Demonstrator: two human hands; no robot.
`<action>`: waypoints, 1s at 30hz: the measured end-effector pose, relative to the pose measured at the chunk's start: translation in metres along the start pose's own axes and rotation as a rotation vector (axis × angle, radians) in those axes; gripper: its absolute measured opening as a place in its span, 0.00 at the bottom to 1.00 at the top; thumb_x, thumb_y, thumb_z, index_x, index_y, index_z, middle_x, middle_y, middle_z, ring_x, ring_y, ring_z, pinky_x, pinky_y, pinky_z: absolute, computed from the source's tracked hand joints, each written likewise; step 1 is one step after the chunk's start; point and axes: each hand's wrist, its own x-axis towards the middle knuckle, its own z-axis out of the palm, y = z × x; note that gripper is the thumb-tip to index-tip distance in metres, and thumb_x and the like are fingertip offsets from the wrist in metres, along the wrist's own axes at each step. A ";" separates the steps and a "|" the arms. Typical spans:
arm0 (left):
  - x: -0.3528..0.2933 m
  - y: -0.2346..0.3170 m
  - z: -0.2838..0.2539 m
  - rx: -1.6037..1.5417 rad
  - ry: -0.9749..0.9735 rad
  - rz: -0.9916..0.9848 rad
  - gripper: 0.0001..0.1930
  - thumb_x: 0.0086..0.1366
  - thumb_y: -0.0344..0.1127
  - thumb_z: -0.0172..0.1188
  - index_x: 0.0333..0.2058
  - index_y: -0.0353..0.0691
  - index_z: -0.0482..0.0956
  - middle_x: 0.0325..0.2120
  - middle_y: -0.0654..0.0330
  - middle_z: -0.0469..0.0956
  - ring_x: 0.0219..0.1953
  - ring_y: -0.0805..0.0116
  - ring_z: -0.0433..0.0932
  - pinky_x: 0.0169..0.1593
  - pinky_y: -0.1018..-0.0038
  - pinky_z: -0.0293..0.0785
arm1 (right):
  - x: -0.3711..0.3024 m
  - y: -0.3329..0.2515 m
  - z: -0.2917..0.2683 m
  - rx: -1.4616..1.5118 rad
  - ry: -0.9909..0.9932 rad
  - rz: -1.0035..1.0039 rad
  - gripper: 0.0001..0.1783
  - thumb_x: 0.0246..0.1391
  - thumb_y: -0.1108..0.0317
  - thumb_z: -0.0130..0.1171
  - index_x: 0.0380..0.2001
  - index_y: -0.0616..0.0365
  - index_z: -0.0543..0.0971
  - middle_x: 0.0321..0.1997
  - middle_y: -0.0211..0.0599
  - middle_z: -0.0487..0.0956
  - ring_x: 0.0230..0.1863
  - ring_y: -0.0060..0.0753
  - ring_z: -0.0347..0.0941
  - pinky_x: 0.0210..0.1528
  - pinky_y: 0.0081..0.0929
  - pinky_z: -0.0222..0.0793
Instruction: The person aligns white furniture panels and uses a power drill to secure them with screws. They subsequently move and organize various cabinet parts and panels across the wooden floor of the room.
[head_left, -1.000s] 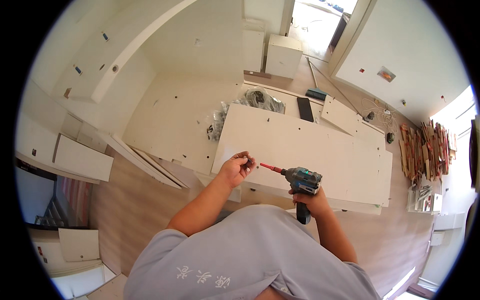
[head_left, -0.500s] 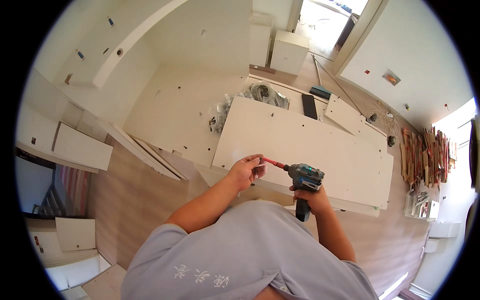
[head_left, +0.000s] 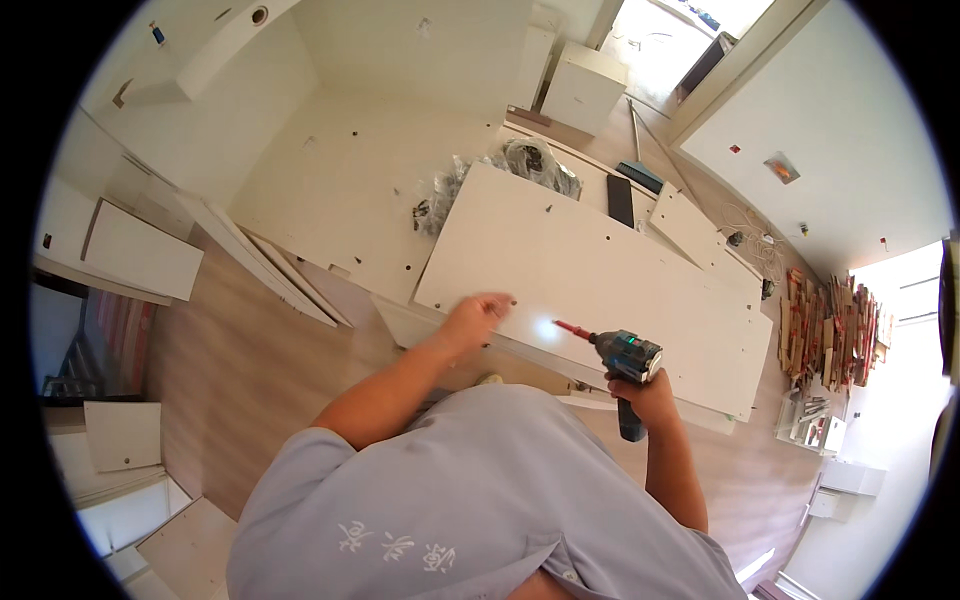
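Observation:
My right hand (head_left: 645, 395) is closed round the grip of a dark cordless driver (head_left: 625, 355). Its long red bit (head_left: 572, 328) points left over a white panel (head_left: 590, 270), and the driver's lamp throws a bright spot on the panel by the bit tip. My left hand (head_left: 476, 322), smeared by motion, is over the panel's near left edge with its fingers drawn together. A tiny brownish thing (head_left: 513, 302) shows at the fingertips, too small to name. Farther back on the panel stands a small dark screw (head_left: 548, 209).
Behind the panel lie clear plastic bags of hardware (head_left: 435, 205) and a black flat object (head_left: 620, 200). A broom (head_left: 640, 175) rests on the floor near a white cabinet (head_left: 585, 85). Stacked wood strips (head_left: 835, 330) stand at right; loose boards (head_left: 145, 250) lean at left.
My left hand has come away from the bit tip, moving left. The driver has moved slightly right, and its lamp spot now shows on the panel. The whole view has shifted a little.

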 end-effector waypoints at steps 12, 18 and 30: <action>0.052 -0.038 -0.113 0.598 0.419 -0.158 0.35 0.70 0.68 0.49 0.34 0.34 0.80 0.32 0.44 0.83 0.39 0.44 0.81 0.44 0.54 0.75 | 0.016 -0.053 -0.013 -0.984 0.094 0.032 0.17 0.43 0.63 0.69 0.36 0.60 0.83 0.35 0.47 0.85 0.38 0.51 0.81 0.42 0.42 0.76; 0.053 -0.049 -0.113 0.600 0.416 -0.136 0.36 0.69 0.69 0.47 0.30 0.35 0.81 0.30 0.45 0.83 0.38 0.42 0.81 0.43 0.54 0.75 | 0.040 -0.089 -0.006 -1.131 -0.005 0.149 0.14 0.44 0.63 0.66 0.36 0.55 0.84 0.36 0.45 0.85 0.41 0.50 0.81 0.45 0.42 0.77; 0.057 -0.059 -0.105 0.572 0.502 -0.139 0.37 0.68 0.70 0.48 0.29 0.35 0.80 0.29 0.45 0.82 0.36 0.43 0.81 0.42 0.55 0.75 | 0.056 -0.063 -0.024 -1.081 -0.078 0.098 0.13 0.44 0.65 0.65 0.36 0.56 0.83 0.34 0.42 0.85 0.38 0.49 0.81 0.40 0.38 0.76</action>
